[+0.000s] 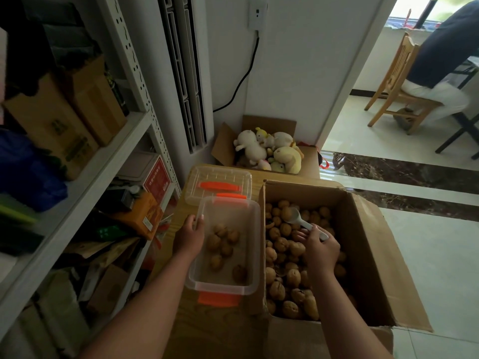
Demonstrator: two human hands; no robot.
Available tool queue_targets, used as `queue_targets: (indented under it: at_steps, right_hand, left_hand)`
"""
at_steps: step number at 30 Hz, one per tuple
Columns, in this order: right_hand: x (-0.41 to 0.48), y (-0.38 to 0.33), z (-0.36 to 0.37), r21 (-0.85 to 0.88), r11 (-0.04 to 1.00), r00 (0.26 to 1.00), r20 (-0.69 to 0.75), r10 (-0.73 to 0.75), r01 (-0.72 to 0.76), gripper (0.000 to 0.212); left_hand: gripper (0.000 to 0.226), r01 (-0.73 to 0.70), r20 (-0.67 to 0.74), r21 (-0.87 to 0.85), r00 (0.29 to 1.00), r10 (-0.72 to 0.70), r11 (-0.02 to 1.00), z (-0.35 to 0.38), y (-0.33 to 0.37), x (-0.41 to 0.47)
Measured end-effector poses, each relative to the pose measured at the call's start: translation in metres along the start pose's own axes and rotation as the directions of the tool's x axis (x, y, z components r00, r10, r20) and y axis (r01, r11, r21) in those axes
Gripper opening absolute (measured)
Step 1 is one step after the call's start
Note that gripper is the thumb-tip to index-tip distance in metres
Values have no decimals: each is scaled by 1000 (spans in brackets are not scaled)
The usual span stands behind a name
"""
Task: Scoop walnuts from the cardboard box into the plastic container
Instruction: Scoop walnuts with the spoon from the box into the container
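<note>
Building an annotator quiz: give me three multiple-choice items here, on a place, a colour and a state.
1. Where is the plastic container? A. left of the cardboard box B. inside it C. on top of it
2. Its latches are: A. blue B. orange C. green
3. The right hand: A. hangs empty B. presses the container C. grips the scoop
Answers: 1 A, it stands beside the box's left wall. 2 B, both end latches are orange. 3 C, it is curled round the handle.
</note>
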State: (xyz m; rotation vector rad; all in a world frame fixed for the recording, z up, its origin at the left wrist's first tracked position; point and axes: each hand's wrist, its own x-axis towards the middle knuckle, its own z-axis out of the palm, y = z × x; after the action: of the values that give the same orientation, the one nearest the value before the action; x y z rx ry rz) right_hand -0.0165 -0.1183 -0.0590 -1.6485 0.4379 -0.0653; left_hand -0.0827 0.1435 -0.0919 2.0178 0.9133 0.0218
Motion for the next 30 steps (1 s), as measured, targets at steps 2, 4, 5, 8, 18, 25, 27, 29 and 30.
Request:
queue_targets:
  at_steps: [2, 4, 5, 8, 18, 25, 27, 29, 30]
  right_hand:
    - [-6, 0, -2, 48, 999, 1000, -10, 11, -11, 26]
    - [-11, 0, -3, 138, 989, 999, -13, 50, -48, 26]
    - [-13, -1, -4, 186, 980, 997, -14, 75, -71, 26]
    - [-18, -6, -5, 288, 953, 995, -21, 102, -92, 20]
    - [-26, -24, -11, 227, 963, 943, 261, -204, 146, 19]
    - [-31, -18, -9, 119, 962, 899, 343, -271, 245, 20]
    - [-31, -19, -10, 125, 957, 907, 307, -287, 260, 21]
    - [-29, -20, -11, 119, 955, 926, 237, -294, 272, 21]
    - [-27, -19, -11, 96, 953, 932, 200, -301, 287, 21]
  left_hand:
    - [53, 2, -3, -6, 1000, -2, 1000, 0, 1, 0]
    - [52, 5, -4, -10, 1000, -5, 1000, 1, 2, -1]
    - [52, 6, -4, -10, 1000, -6, 1000, 1, 3, -2]
    - [53, 3, -6, -1, 1000, -3, 1000, 0, 4, -3]
    - [51, -6, -8, -4, 1000, 6, 1000, 0, 4, -4]
    - [50, -2, -8, -10, 1000, 2, 1000, 0, 4, -4]
    - [51, 4, -4, -10, 1000, -4, 1000, 0, 3, -3]
    - [50, 3, -2, -16, 1000, -3, 1000, 0, 2, -2]
    - [50, 3, 0, -23, 1000, -3, 1000, 0, 1, -1]
